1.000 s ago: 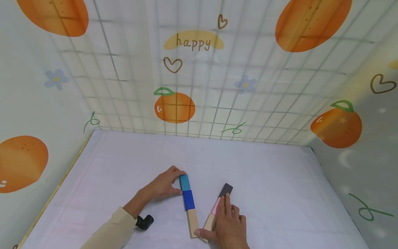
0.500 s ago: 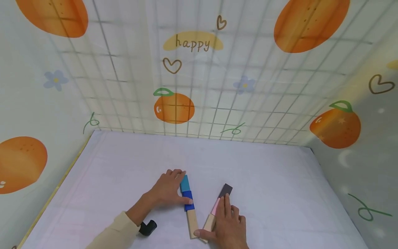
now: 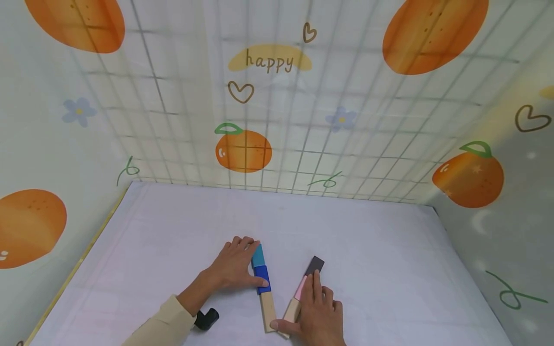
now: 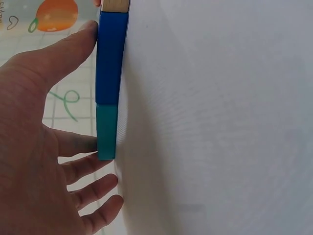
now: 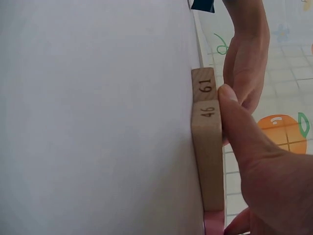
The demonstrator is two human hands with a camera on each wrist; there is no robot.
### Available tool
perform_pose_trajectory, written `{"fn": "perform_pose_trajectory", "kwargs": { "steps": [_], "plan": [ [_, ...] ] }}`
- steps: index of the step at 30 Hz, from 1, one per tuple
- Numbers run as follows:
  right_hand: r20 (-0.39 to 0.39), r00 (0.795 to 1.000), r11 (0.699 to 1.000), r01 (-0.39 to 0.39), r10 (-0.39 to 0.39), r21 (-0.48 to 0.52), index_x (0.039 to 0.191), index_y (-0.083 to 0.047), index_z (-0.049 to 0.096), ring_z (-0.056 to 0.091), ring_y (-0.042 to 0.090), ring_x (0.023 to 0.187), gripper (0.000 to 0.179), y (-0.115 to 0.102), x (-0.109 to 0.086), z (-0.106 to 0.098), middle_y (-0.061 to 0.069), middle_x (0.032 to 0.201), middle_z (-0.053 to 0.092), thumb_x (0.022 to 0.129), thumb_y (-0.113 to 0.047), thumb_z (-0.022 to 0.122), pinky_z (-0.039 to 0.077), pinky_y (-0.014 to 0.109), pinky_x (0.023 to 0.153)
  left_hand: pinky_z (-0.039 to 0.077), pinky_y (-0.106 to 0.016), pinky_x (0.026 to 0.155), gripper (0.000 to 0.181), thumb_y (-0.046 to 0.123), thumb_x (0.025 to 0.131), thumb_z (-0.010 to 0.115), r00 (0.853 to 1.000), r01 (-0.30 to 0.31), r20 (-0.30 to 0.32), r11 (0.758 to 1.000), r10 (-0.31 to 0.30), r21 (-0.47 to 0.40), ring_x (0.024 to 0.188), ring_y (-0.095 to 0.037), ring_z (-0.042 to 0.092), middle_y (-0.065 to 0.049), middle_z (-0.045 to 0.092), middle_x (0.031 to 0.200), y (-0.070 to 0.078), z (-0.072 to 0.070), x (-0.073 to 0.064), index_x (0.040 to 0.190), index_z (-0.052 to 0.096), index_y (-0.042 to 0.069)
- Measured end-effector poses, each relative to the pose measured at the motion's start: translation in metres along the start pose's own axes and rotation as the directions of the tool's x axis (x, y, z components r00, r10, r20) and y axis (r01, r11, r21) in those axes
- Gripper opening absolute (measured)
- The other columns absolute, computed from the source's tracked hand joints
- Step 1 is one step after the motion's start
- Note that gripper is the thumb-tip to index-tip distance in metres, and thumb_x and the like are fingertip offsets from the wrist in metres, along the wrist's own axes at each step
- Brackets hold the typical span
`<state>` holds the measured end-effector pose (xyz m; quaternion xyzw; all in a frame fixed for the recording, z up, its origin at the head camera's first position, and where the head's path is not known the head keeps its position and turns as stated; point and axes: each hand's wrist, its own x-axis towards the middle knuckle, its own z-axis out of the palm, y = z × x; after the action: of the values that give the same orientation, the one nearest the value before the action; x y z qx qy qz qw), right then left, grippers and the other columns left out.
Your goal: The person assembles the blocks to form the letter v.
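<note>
Flat wooden blocks lie end to end in two rows, forming a narrow V that meets near me. Its left row runs from a teal block [image 3: 258, 256] through a blue block [image 3: 261, 273] to a natural wood block [image 3: 267, 310]. My left hand [image 3: 231, 264] rests on that row, thumb on the blue block and index fingertip at the teal one. Dark grey [image 3: 314, 265], pink [image 3: 299, 287] and natural wood [image 3: 292, 310] blocks make up the right row. Over it lies my right hand [image 3: 320, 312], its thumb across the two wood ends, marked 61 [image 5: 204, 85] and 46 [image 5: 209, 156].
A white cloth [image 3: 381, 269] covers the table. Curtains printed with oranges [image 3: 244, 151] stand around its back and sides. Below my left sleeve [image 3: 166, 317] a black wrist device [image 3: 208, 318] sticks out.
My left hand has moved from the left row's outer side onto its top, the thumb now on the blue block. The right hand and the blocks look nearly unchanged.
</note>
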<state>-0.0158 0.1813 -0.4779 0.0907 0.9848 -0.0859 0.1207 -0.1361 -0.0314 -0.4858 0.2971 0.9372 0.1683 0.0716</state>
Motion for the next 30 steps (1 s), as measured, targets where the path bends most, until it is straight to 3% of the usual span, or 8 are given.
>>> {"fn": "perform_pose_trajectory", "kwargs": {
  "steps": [7, 12, 16, 20, 24, 27, 30],
  "plan": [
    [-0.002, 1.0, 1.0, 0.014, -0.014, -0.002, 0.155, 0.004, 0.029, 0.038, 0.049, 0.13, 0.155, 0.0, 0.0, 0.0, 0.026, 0.163, 0.019, 0.043, -0.098, 0.061, 0.034, 0.07, 0.102, 0.035, -0.054, 0.108, 0.106, 0.076, 0.078, 0.068, 1.0, 0.018, -0.002, 1.0, -0.018, -0.018, 0.134, -0.032, 0.039, -0.011, 0.043, 0.15, 0.0, 0.0, -0.001, 0.155, 0.039, 0.01],
    [0.014, 1.0, 1.0, 0.016, -0.017, 0.023, 0.156, 0.004, 0.028, 0.038, 0.05, 0.131, 0.157, 0.002, 0.002, -0.005, 0.028, 0.163, 0.019, 0.041, -0.099, 0.059, 0.035, 0.07, 0.101, 0.031, -0.056, 0.113, 0.11, 0.078, 0.079, 0.064, 0.999, 0.047, 0.029, 0.998, -0.046, -0.046, 0.142, -0.034, 0.034, -0.013, 0.034, 0.159, 0.002, 0.0, -0.005, 0.16, 0.03, 0.012],
    [-0.018, 0.999, 0.998, 0.043, -0.042, 0.052, 0.156, 0.004, 0.03, 0.044, 0.05, 0.127, 0.156, 0.011, 0.006, -0.011, 0.029, 0.161, 0.023, 0.042, -0.097, 0.063, 0.038, 0.07, 0.098, 0.029, -0.055, 0.115, 0.113, 0.08, 0.079, 0.063, 0.998, 0.032, 0.06, 0.999, -0.031, -0.028, 0.147, -0.033, 0.028, -0.012, 0.026, 0.164, 0.007, 0.0, -0.011, 0.161, 0.025, 0.012],
    [-0.082, 0.991, 0.993, 0.114, -0.11, 0.042, 0.156, 0.004, 0.029, 0.044, 0.05, 0.127, 0.153, 0.025, 0.009, -0.015, 0.029, 0.161, 0.023, 0.045, -0.093, 0.069, 0.039, 0.069, 0.097, 0.025, -0.056, 0.117, 0.116, 0.08, 0.078, 0.063, 0.997, -0.009, 0.081, 1.0, 0.009, -0.005, 0.152, -0.034, 0.018, -0.014, 0.02, 0.166, 0.015, -0.002, -0.02, 0.161, 0.023, 0.009],
    [-0.125, 0.964, 0.97, 0.241, -0.235, 0.032, 0.157, 0.004, 0.027, 0.028, 0.048, 0.145, 0.153, 0.038, 0.012, -0.016, 0.029, 0.162, 0.021, 0.045, -0.091, 0.071, 0.031, 0.067, 0.107, 0.015, -0.057, 0.12, 0.12, 0.081, 0.077, 0.063, 0.992, -0.059, 0.112, 0.998, 0.06, -0.014, 0.154, -0.033, 0.007, -0.017, 0.012, 0.168, 0.023, -0.004, -0.027, 0.161, 0.021, 0.006],
    [-0.128, 0.942, 0.948, 0.318, -0.311, 0.036, 0.157, 0.004, 0.026, 0.017, 0.043, 0.151, 0.154, 0.042, 0.016, -0.016, 0.027, 0.163, 0.019, 0.045, -0.091, 0.07, 0.024, 0.065, 0.114, 0.009, -0.056, 0.121, 0.123, 0.082, 0.076, 0.063, 0.988, -0.077, 0.134, 0.997, 0.079, -0.021, 0.155, -0.032, 0.003, -0.018, 0.008, 0.168, 0.028, -0.001, -0.03, 0.161, 0.019, 0.005],
    [-0.089, 0.943, 0.944, 0.327, -0.322, 0.043, 0.158, 0.003, 0.025, 0.015, 0.041, 0.152, 0.156, 0.042, 0.018, -0.014, 0.025, 0.164, 0.017, 0.042, -0.092, 0.07, 0.02, 0.064, 0.115, 0.006, -0.055, 0.121, 0.124, 0.083, 0.076, 0.062, 0.986, -0.077, 0.144, 0.997, 0.079, -0.018, 0.155, -0.031, 0.002, -0.018, 0.005, 0.168, 0.03, 0.005, -0.032, 0.162, 0.017, 0.006]
  ]
}}
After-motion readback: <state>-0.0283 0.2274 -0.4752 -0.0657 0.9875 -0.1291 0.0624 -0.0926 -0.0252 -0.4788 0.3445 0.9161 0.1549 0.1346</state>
